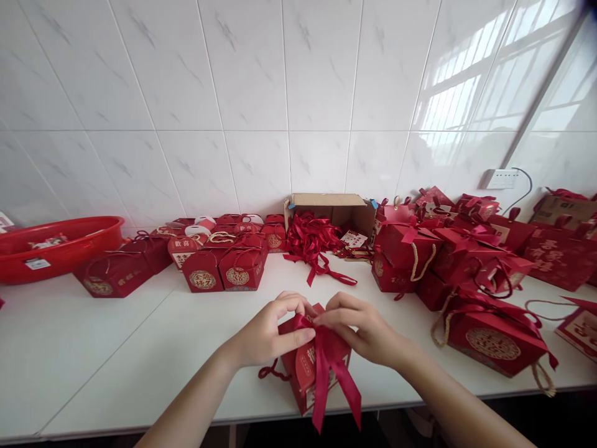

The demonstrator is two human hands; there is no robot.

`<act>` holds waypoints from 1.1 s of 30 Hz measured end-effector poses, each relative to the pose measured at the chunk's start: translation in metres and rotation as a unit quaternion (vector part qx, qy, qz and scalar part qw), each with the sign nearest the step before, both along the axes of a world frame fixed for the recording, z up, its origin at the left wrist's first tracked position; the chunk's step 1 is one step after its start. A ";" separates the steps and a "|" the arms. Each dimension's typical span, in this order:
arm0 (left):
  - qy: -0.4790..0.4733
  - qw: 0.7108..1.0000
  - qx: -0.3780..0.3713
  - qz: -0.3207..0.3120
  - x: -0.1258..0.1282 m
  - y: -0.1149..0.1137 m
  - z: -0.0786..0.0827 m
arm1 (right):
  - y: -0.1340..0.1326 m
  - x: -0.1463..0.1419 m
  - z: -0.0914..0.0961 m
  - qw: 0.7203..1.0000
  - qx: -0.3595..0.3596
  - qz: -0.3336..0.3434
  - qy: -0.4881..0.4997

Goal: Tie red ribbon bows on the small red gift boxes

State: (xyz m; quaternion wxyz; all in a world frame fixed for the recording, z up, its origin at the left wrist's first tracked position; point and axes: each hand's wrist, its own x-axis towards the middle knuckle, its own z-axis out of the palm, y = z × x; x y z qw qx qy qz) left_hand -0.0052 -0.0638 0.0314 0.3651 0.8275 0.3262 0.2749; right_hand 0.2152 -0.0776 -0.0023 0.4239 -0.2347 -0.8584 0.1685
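A red gift box [297,375] with gold lettering stands at the table's front edge, between my hands. Dark red satin ribbon [323,373] is gathered at its top, and two loose tails hang down the near side. My left hand [275,326] pinches the ribbon from the left, thumb and fingers closed at the gathered part. From the right, my right hand [357,323] also has its fingertips closed on the ribbon, close to the left thumb. A dark red cord handle [274,372] sticks out on the box's left. The exact shape of the knot is partly hidden by my fingers.
Behind the box, a cardboard carton [329,200] lies open with a heap of red ribbons [312,233]. Red gift boxes [224,264] stand back left, and more boxes [492,333] are piled at right. A red basin [60,252] sits far left, against the tiled wall [252,93].
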 end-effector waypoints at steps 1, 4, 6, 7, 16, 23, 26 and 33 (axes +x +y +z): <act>-0.003 1.000 -0.005 0.002 0.001 -0.002 -0.001 | 0.000 0.000 0.000 1.000 -0.009 -0.020 0.009; -0.022 0.999 -0.024 0.027 0.006 -0.006 -0.004 | 0.001 0.000 0.001 0.997 -0.025 -0.067 0.030; -0.040 0.997 -0.029 0.064 0.011 -0.008 -0.006 | 0.001 0.000 0.001 0.996 -0.026 -0.077 0.038; -0.047 0.995 -0.030 0.083 0.014 -0.009 -0.008 | 0.001 -0.001 0.001 0.996 -0.024 -0.077 0.042; -0.093 0.986 -0.058 0.123 0.027 -0.008 -0.016 | 0.003 0.000 -0.001 0.995 -0.037 -0.081 0.053; -0.114 0.983 -0.109 0.098 0.024 -0.005 -0.018 | 0.007 0.003 -0.008 0.991 -0.053 -0.085 0.087; -0.111 0.982 -0.118 0.101 0.023 -0.003 -0.019 | 0.009 0.005 -0.011 0.990 -0.060 -0.095 0.091; -0.077 0.986 -0.116 0.091 0.017 0.001 -0.020 | 0.011 0.005 -0.013 0.984 -0.085 -0.114 0.108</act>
